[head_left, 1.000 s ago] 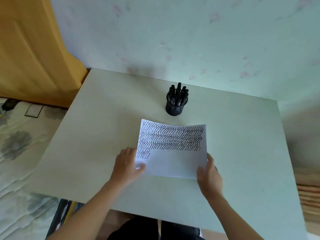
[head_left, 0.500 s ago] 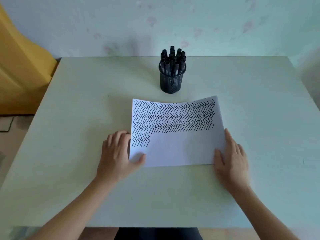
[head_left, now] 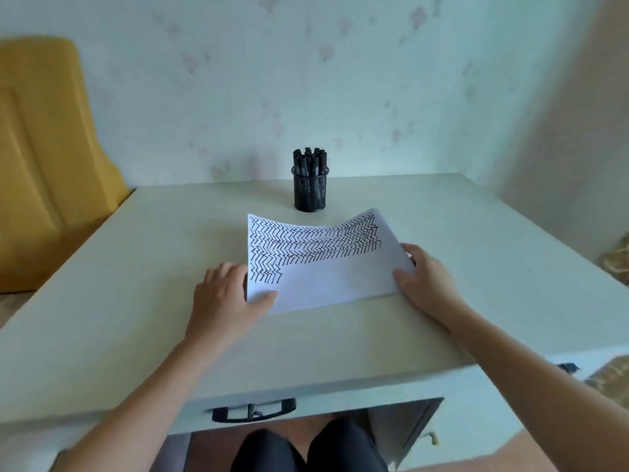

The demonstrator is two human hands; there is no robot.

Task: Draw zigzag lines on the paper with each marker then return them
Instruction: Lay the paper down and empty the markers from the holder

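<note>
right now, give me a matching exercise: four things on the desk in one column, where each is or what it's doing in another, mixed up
Things:
1. markers
2. paper
3. left hand
4. right hand

Places or states:
A. holds the sheet's right edge
B. standing in the black mesh cup
C. thumb on the sheet's near left corner
D. partly covered in black zigzags

Pairs: 1-B, 2-D, 3-C, 4-A

A pale table (head_left: 476,233) stands against faintly flowered wallpaper (head_left: 340,97), beside a yellow headboard (head_left: 44,148).

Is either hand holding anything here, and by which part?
Both hold the white zigzag-marked paper sheet: the left hand pinches its near-left corner, the right hand grips its right edge. No marker is held.
</note>
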